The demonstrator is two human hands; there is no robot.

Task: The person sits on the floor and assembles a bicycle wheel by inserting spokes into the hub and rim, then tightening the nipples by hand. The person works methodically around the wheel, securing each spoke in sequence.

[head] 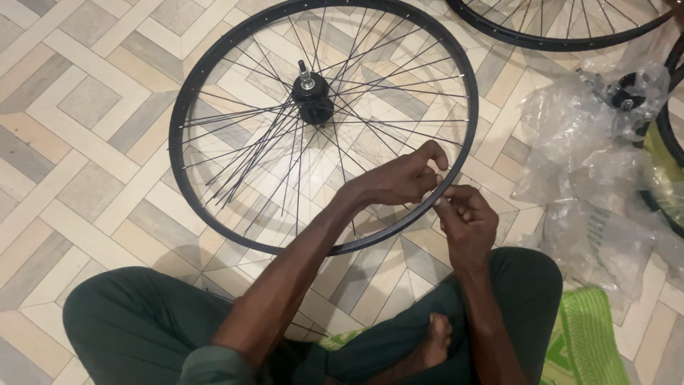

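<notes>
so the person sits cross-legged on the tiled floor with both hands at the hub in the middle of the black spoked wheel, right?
Not quite. The head view shows the left hand and the right hand at the wheel's near rim, pinching at spoke ends there, not at the hub, which sits untouched in the middle. The rest holds: cross-legged on the tiled floor, black spoked wheel.

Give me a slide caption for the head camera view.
Both hands, left and right, pinch at the near rim of a black spoked wheel on tiled floor.

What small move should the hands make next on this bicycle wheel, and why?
Probably seat the spoke end into the rim: the left hand and right hand pinch together at its near edge, while several spokes hang loose and bunched off the hub.
</notes>
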